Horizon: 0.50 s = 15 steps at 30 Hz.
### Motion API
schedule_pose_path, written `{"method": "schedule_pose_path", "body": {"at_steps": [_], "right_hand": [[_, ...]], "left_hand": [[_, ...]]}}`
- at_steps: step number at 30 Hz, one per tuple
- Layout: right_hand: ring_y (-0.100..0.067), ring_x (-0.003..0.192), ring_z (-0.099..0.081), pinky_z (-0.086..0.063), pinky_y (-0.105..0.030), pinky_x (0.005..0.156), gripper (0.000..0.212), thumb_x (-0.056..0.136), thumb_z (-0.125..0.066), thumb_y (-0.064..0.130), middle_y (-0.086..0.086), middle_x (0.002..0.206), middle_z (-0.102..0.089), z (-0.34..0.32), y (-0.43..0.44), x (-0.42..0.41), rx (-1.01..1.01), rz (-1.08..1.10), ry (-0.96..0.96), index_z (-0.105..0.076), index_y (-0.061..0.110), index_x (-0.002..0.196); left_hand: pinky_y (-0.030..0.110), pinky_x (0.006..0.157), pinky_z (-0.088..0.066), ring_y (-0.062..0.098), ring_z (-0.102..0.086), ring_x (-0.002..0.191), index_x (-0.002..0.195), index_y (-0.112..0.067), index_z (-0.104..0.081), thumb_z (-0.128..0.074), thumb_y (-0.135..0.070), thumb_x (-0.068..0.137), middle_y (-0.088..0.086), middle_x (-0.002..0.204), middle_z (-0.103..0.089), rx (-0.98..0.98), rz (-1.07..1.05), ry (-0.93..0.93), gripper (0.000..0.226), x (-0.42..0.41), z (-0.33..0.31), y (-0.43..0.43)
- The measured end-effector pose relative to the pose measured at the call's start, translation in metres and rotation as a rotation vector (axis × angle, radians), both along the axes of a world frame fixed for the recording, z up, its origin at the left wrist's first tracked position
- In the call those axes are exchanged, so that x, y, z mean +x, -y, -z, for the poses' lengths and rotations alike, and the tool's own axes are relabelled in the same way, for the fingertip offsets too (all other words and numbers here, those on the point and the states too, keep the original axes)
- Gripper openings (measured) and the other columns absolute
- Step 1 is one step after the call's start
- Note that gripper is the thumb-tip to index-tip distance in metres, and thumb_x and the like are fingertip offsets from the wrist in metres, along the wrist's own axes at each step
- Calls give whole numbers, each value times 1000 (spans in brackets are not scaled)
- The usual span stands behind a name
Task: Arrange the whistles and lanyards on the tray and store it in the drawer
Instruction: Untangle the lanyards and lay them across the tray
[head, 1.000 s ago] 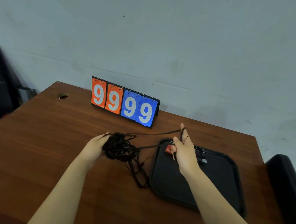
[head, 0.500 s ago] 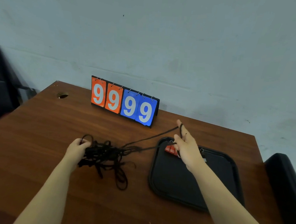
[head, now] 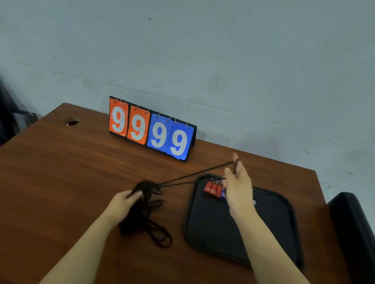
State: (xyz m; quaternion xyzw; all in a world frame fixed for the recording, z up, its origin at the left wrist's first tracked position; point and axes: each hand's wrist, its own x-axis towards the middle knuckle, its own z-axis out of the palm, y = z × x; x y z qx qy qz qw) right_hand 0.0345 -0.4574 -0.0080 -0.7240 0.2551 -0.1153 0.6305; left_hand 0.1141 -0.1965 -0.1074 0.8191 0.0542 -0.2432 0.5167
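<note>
A: Entry one, progress. Whistles (head: 212,189) are lying on the tray (head: 209,230), just under the right hand (head: 239,190). Lanyards (head: 142,218) are lying off it, on the table (head: 46,176). Nothing is being stored yet; no drawer is showing.

B: Remaining, by the look of it: untangling, laying cords on the tray, stowing it.

A: Entry two, left hand (head: 123,205). Fingers are curling round the top of the tangle, the rest trailing below the grip.

B: Right hand?

A: Fingers are standing nearly straight, spread. A taut cord (head: 193,176) is looping over them and running across to the left grip. Thumb pinching or not: cannot tell.
</note>
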Motion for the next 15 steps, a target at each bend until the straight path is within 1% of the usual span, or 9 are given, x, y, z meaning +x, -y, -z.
{"method": "schedule_pose_path", "body": {"at_steps": [1,2,3,4,5,7,10,13,15], "right_hand": [[1,52,-39,-41,-11,46,55,102,-43,9,4,120,-65,2,8,-1,46,73,-18,-33,36,149],[0,48,-38,-39,-14,44,53,102,-43,9,8,94,-67,1,13,-4,74,34,-53,-36,34,148],[0,45,-37,-37,-16,44,51,102,-43,9,13,73,-61,3,14,-7,50,-95,-89,-38,33,147],[0,45,-38,-36,-16,45,50,103,-43,10,15,63,-53,3,13,-10,18,-208,-110,-38,35,146],[0,46,-40,-37,-15,46,51,103,-43,10,16,65,-51,3,13,-9,-11,-213,-104,-37,38,144],[1,53,-42,-38,-13,46,49,103,-43,11,17,81,-50,2,22,-5,7,-7,-38,-41,40,142],[-3,55,-37,-39,-13,46,47,103,-43,12,11,83,-57,-2,24,-5,4,-31,-36,-39,45,137],[-2,55,-35,-36,-12,46,45,103,-42,12,11,73,-49,-1,21,-3,37,82,-3,-44,37,141],[-3,51,-34,-34,-13,43,48,103,-41,10,7,67,-44,0,23,-4,101,67,-21,-42,35,144]], "left_hand": [[32,72,-51,23,-69,85,92,-15,-68,-49,-31,99,2,83,-73,-253,-143,-106,25,0,-9,-4],[32,70,-51,22,-69,81,95,-12,-68,-48,-28,100,5,84,-74,-407,-201,-174,26,2,-17,-8],[32,70,-50,23,-67,80,100,-10,-68,-48,-26,100,8,89,-73,-463,-225,-204,25,5,-22,-11],[34,71,-49,26,-66,81,103,-10,-67,-49,-22,99,10,93,-70,-447,-263,-195,22,9,-24,-15],[36,72,-50,29,-64,83,103,-11,-66,-49,-20,99,12,97,-68,-442,-367,-153,20,14,-24,-18],[48,84,-52,35,-62,97,110,-12,-64,-46,-20,100,16,113,-64,-453,-655,-112,22,28,-14,-27],[53,102,-43,39,-49,125,142,-12,-42,-44,-28,102,14,141,-49,-259,-890,-147,44,36,2,-41],[51,102,-43,38,-47,127,148,-15,-35,-40,-29,102,14,146,-44,-218,-1079,-120,48,40,9,-52],[50,100,-46,38,-50,123,145,-9,-38,-39,-22,102,17,142,-48,-119,-1099,-161,44,39,17,-60]]}}
